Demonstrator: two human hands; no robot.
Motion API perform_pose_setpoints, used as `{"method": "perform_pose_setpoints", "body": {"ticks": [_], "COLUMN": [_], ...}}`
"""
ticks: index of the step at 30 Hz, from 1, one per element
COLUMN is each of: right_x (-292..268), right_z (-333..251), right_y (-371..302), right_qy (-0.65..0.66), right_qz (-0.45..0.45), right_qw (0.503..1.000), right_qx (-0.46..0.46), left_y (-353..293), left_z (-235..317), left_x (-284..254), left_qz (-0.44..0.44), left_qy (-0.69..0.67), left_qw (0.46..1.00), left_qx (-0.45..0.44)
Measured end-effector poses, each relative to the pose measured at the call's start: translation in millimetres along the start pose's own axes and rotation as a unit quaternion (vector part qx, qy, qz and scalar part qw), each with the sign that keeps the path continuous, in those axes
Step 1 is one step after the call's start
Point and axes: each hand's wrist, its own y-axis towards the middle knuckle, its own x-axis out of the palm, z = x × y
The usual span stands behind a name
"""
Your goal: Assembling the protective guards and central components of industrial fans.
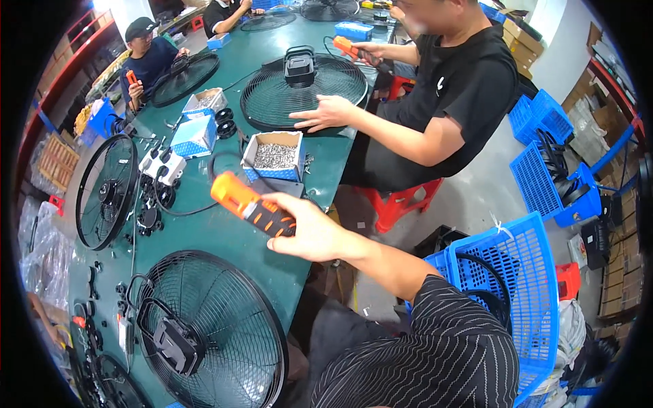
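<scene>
My right hand [309, 228] is closed round the black grip of an orange and black power screwdriver [235, 194], raised over the table's edge. The tool's orange head points left, close to an open box of small silver screws [275, 153]. Nearer to me, a large round black fan [218, 319] lies on the green table, its wire grille around a black motor housing [178, 347]. My left hand is not in view.
A co-worker [462, 88] on a red stool [398, 204] handles another fan [303, 95] at the right. An upright fan [107, 192], a white power strip [162, 166] and black knobs stand left. Blue plastic baskets [534, 285] are beside me.
</scene>
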Motion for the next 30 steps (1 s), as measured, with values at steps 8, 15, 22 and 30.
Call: {"method": "perform_pose_setpoints", "body": {"ticks": [8, 15, 22, 30], "right_x": [7, 22, 34, 52], "right_z": [-49, -59, -65, -72], "right_y": [-1, -9, -7, -6], "right_qy": [0.351, 0.357, 0.372, 0.43], "right_qz": [-0.008, -0.061, -0.095, -0.132], "right_qw": [0.935, 0.932, 0.923, 0.893], "right_qx": [0.046, 0.012, -0.004, -0.029], "left_y": [-15, 14, 35, 101], "left_z": [8, 28, 51, 100], "left_x": [-6, -10, -17, -29], "left_qz": [-0.142, -0.173, -0.077, 0.249], "left_qy": [0.055, 0.107, 0.068, -0.212], "left_qw": [0.889, 0.849, 0.817, 0.783], "left_qx": [-0.432, -0.487, -0.567, -0.53]}}
